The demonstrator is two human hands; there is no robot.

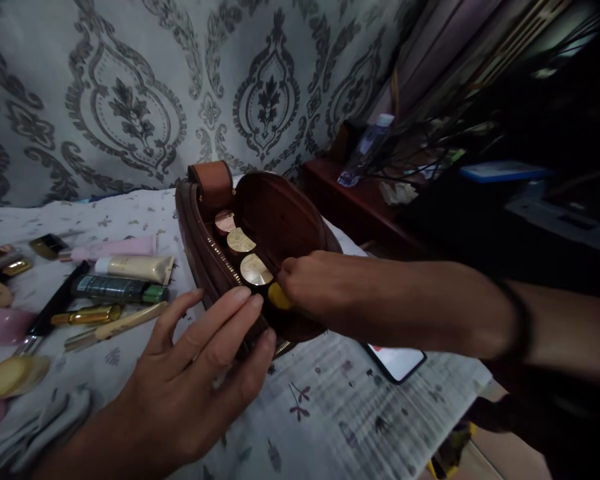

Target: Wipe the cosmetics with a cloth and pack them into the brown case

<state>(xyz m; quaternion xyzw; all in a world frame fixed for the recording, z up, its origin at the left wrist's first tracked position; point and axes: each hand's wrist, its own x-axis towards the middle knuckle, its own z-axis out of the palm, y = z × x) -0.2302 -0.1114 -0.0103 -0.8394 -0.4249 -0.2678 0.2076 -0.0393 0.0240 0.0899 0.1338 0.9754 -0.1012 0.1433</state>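
A brown leather cosmetic bag (190,233) stands unzipped on the patterned cloth, its lid tipped back. Inside it a row of round containers shows shiny lids: a pinkish one (225,222), a gold one (241,241) and a bright reflective one (256,270). My right hand (313,283) reaches into the bag from the right, fingers curled against a yellow-topped round container (279,296) at the end of the row; its fingertips are hidden. My left hand (200,383) lies across the bag's near left edge, fingers spread, with fingertips at the zipped rim.
Left of the bag lie a cream tube (136,268), a pink tube (115,248), a dark green-capped tube (117,289), a gold tube (87,315) and other cosmetics. A phone (397,360) lies under my right forearm. A plastic bottle (365,150) stands on the reddish side table (325,180).
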